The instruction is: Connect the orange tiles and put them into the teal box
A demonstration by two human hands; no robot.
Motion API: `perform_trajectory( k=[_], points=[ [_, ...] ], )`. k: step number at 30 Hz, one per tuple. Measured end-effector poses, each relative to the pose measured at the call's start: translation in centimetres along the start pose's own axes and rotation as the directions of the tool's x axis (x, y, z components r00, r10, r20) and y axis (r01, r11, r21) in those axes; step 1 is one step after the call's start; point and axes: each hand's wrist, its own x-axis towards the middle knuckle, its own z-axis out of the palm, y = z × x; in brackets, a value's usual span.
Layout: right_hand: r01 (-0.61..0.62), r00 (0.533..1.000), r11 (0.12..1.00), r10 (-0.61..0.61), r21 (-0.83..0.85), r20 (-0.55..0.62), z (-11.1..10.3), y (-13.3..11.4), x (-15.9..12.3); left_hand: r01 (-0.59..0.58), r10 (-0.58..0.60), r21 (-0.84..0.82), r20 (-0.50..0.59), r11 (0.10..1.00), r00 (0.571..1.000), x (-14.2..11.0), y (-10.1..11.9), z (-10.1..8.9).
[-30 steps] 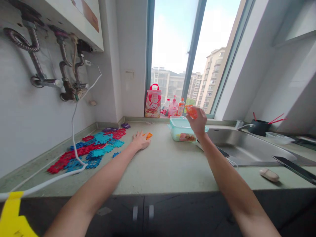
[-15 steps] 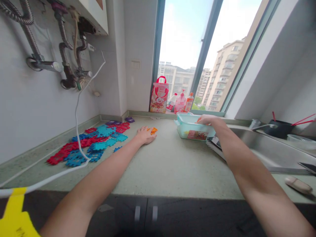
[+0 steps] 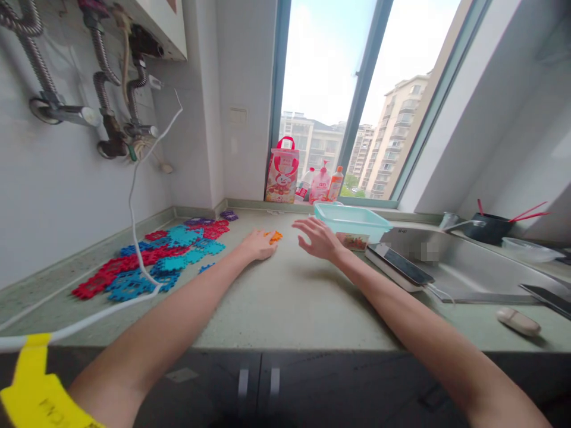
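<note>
My left hand (image 3: 260, 245) lies low on the counter with its fingers spread beside and partly over some orange interlocking plastic pieces (image 3: 276, 237). My right hand (image 3: 319, 236), its fingers apart and nothing visible in them, hovers in front of a light green plastic tub (image 3: 378, 226) with a picture label. The tub's contents are hidden. Red interlocking pieces (image 3: 100, 279), light blue ones (image 3: 182, 235), darker blue ones (image 3: 127, 287) and purple ones (image 3: 229, 215) lie in a spread to the left of my left hand.
A white cable (image 3: 134, 223) hangs across the left side, over the coloured pieces. Beside the tub a phone (image 3: 404, 264) rests on a white block at the edge of the sink (image 3: 473, 270). Bottles (image 3: 320, 185) and a pink bag (image 3: 282, 176) stand by the window.
My right hand has come out of the tub and moved left, its fingers now spread. My left hand stays by the orange pieces. The view has shifted slightly right.
</note>
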Motion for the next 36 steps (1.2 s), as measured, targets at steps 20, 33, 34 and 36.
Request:
perform_trajectory(
  k=[20,33,34,36],
  points=[
    [-0.265,0.957,0.827,0.166,0.495,0.236,4.2,-1.5,-0.6,-0.208,0.249,-0.439,0.037,0.874,0.968,-1.7,-1.4,-1.0],
    [-0.321,0.929,0.852,0.198,0.414,0.312,4.1,-2.3,0.2,-0.053,0.072,-0.228,0.076,0.972,0.994,-0.7,-2.6,-0.4],
    [-0.33,0.93,0.844,0.214,0.423,0.3,4.2,-2.1,0.0,-0.057,0.081,-0.251,0.086,0.966,0.993,-0.9,-2.4,-0.4],
    [-0.364,0.928,0.808,0.273,0.464,0.254,4.5,-1.5,-0.5,-0.088,0.132,-0.328,0.114,0.941,0.985,-1.3,-1.9,-0.7]
  ],
)
